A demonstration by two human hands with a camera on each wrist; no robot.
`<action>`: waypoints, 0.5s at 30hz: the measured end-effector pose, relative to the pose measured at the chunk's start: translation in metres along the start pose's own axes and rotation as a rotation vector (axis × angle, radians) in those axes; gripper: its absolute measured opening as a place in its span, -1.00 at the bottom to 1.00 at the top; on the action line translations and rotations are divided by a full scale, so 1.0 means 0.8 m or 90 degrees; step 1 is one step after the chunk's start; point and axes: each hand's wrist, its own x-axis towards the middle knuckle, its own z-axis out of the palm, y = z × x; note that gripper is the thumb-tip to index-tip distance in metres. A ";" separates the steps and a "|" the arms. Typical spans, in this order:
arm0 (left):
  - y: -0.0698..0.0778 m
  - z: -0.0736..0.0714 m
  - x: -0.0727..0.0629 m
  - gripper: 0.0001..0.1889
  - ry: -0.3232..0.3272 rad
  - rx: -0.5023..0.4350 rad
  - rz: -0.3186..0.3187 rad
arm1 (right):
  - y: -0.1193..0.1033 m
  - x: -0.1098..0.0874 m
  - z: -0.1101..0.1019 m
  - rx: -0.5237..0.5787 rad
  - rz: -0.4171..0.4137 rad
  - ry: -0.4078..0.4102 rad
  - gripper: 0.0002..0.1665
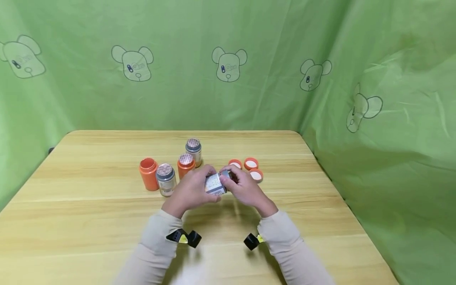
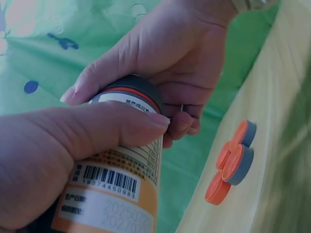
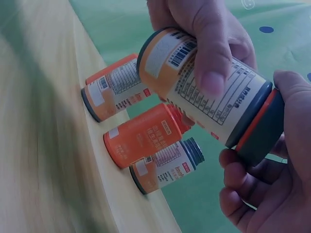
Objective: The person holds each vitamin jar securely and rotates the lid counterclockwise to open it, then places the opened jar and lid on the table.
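My left hand [image 1: 192, 188] grips a pill bottle [image 3: 194, 82] by its body, its thumb lying across the printed label. The bottle is held tilted above the table, label and barcode showing in both wrist views. At its top end, my right hand [image 1: 247, 190] pinches the dark grey cap [image 3: 260, 128] between thumb and fingers. A strip of orange shows between the cap and the bottle's grey shoulder in the right wrist view. In the head view the hands cover part of the bottle.
Left of the hands stand an orange bottle [image 1: 149, 178], a grey foil-topped bottle [image 1: 166, 184], an orange foil-topped bottle [image 1: 185, 168] and another grey bottle [image 1: 194, 152] farther back. Several loose caps [image 1: 251, 163] lie behind the right hand on the wooden table [image 1: 107, 237].
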 end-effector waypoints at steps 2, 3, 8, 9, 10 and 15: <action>0.000 0.001 -0.002 -0.36 0.007 -0.008 -0.007 | -0.002 0.000 0.001 0.002 0.009 0.002 -0.71; 0.000 0.001 -0.003 -0.36 0.009 -0.011 -0.010 | -0.003 -0.001 0.002 0.003 0.014 0.004 -0.71; 0.001 0.005 -0.005 -0.35 0.007 -0.017 -0.016 | -0.004 -0.005 0.004 0.003 0.047 0.020 -0.69; 0.001 0.005 -0.005 -0.34 0.006 -0.016 -0.018 | -0.004 -0.006 0.004 0.003 0.051 0.024 -0.69; 0.002 0.006 -0.005 -0.34 0.005 -0.015 -0.021 | -0.004 -0.007 0.004 0.003 0.054 0.029 -0.68; 0.002 0.011 -0.010 -0.33 0.014 -0.018 -0.031 | -0.032 -0.014 0.003 0.018 0.064 0.042 -0.73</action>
